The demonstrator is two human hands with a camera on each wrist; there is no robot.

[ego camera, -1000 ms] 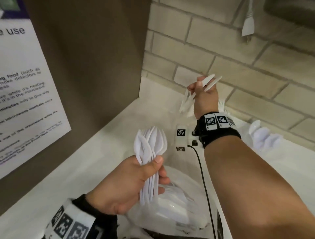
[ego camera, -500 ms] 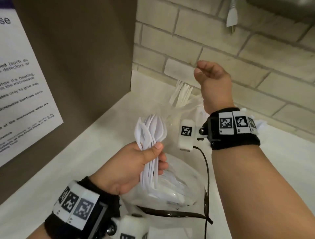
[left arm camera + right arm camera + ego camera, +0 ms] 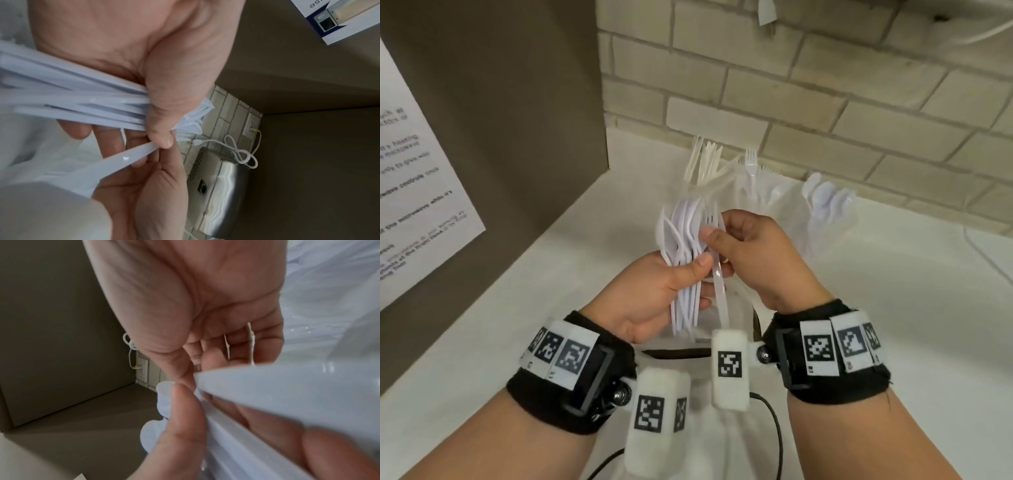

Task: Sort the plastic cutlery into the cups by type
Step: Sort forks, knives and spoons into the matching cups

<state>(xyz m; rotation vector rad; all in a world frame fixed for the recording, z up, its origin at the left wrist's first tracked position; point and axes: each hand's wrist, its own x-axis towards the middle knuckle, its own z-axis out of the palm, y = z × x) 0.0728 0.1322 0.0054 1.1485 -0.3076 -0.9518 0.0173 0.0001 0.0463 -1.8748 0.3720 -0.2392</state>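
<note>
My left hand (image 3: 671,284) grips a bundle of white plastic cutlery (image 3: 683,236) upright over the counter; the same bundle (image 3: 72,100) crosses its palm in the left wrist view. My right hand (image 3: 726,236) pinches one fork (image 3: 719,291) at the bundle's right edge, thumb on its neck, and the fork's handle (image 3: 123,160) hangs below. At the brick wall stand clear cups: knives (image 3: 705,161) on the left, forks (image 3: 751,166) in the middle, spoons (image 3: 825,197) on the right. The cup walls are hard to make out.
A brown panel (image 3: 517,102) with a white notice (image 3: 417,205) closes off the left side. A clear plastic bag (image 3: 726,311) lies under my hands. A white cord (image 3: 983,253) runs on the counter at the right. A steel appliance (image 3: 222,186) and wall outlet (image 3: 252,125) show behind.
My right hand let go of the knives at the back cup and came back to the bundle, where it now pinches a fork. My left hand kept its grip.
</note>
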